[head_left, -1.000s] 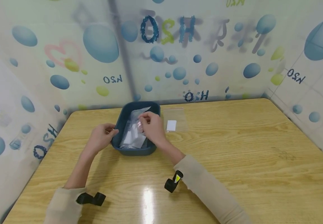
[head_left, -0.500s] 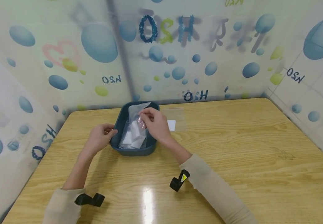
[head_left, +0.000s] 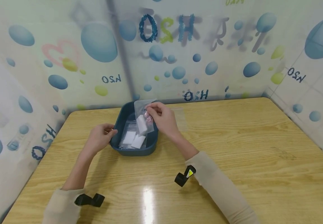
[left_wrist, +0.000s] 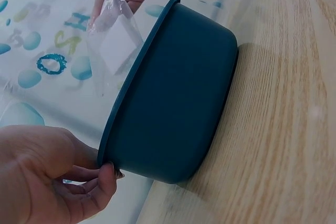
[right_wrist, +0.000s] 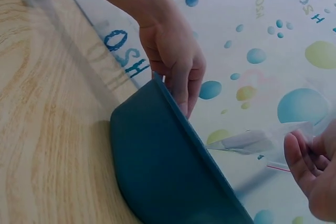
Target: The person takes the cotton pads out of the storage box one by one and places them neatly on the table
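Note:
In the head view a dark blue plastic bin [head_left: 134, 152] stands on the table. My left hand [head_left: 101, 139] pinches the bin's left rim between thumb and fingers, which the left wrist view confirms at the rim [left_wrist: 110, 124]. Raised over the bin's right side is a clear plastic bag [head_left: 142, 123] holding a white piece and something pinkish and shiny; my right hand [head_left: 165, 120] pinches it near the top. More clear bags [head_left: 129, 137] with white pieces lie inside the bin. The right wrist view has the held bag [right_wrist: 244, 142] just beyond the rim.
Right of the bin, a flat clear bag [head_left: 181, 119] lies on the wooden table [head_left: 242, 149], partly covered by my right hand. A patterned wall [head_left: 220, 81] rises behind the table's back edge. Black wrist cameras [head_left: 185, 176] sit on both sleeves.
My right hand has lifted the bag up and to the right, off the other bags in the bin. It now covers the white card on the table. The left hand stays at the rim.

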### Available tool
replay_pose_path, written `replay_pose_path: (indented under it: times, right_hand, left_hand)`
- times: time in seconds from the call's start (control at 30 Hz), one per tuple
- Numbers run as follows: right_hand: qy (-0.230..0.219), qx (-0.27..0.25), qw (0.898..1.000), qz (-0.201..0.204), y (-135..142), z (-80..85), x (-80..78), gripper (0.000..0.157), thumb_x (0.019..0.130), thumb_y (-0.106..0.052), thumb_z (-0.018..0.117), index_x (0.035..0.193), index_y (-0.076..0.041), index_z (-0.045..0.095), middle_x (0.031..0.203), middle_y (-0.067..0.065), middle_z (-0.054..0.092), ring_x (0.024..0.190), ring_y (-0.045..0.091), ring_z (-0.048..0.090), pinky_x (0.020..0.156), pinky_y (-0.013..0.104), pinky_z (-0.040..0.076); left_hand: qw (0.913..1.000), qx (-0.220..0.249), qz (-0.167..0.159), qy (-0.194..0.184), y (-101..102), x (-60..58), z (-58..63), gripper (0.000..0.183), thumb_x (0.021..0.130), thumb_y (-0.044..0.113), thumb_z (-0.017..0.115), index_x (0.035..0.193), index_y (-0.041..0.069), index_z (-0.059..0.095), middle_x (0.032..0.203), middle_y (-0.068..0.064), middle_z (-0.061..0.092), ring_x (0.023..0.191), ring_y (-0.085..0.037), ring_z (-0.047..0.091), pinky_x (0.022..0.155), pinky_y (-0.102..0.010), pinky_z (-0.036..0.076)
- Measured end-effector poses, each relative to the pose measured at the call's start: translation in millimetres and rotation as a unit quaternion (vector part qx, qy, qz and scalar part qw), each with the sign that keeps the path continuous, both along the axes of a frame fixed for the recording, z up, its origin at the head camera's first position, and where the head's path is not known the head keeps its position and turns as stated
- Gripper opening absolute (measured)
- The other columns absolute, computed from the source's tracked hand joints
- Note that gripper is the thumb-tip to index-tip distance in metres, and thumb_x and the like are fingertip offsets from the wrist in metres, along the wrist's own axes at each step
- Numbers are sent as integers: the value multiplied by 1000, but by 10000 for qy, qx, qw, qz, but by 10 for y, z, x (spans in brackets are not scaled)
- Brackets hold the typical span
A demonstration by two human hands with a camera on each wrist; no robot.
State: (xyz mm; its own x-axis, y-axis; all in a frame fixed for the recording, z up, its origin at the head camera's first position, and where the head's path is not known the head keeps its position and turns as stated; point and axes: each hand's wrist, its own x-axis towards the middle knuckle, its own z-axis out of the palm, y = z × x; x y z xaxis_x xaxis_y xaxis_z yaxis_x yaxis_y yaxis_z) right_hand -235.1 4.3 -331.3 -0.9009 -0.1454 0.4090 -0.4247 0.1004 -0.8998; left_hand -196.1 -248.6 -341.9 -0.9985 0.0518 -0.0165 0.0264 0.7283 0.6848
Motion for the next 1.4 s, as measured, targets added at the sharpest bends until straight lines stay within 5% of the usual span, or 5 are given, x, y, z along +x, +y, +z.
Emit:
replay_pose_path:
  times: [0.33,0.53,0.93,1.4]
  right_hand:
    - [-192,-164,9997,-11,113,66,-63,17,102,-9,62,107,4,71,94,14,71,75,12,63,62,20,53]
    - [-312,-273,9991,-1,191,113,-97,17,101,-10,64,107,3,72,89,12,71,71,12,62,66,30,57]
    - [-213,-616,9979,-53,379,196,-170,17,101,-7,63,106,7,71,92,16,72,74,12,64,66,22,56]
    - [-548,-1024,9932,-89,700,233,-304,22,102,-8,61,114,10,67,87,4,69,76,11,63,70,19,56]
  left_hand:
    - [10000,1,-20,-31,-5,9,2,44,105,17,56,137,-13,52,121,-31,61,102,-39,64,71,-37,60]
    - [10000,3,-6,-38,0,12,10,44,105,18,56,137,-12,53,122,-30,61,103,-39,64,72,-38,60]
    - [9999,-74,6,-69,3,14,30,44,106,19,56,137,-13,53,122,-30,61,105,-40,63,74,-39,59]
    - [10000,-45,-24,4,-1,5,20,43,105,16,57,136,-14,53,120,-30,62,102,-39,64,71,-37,59]
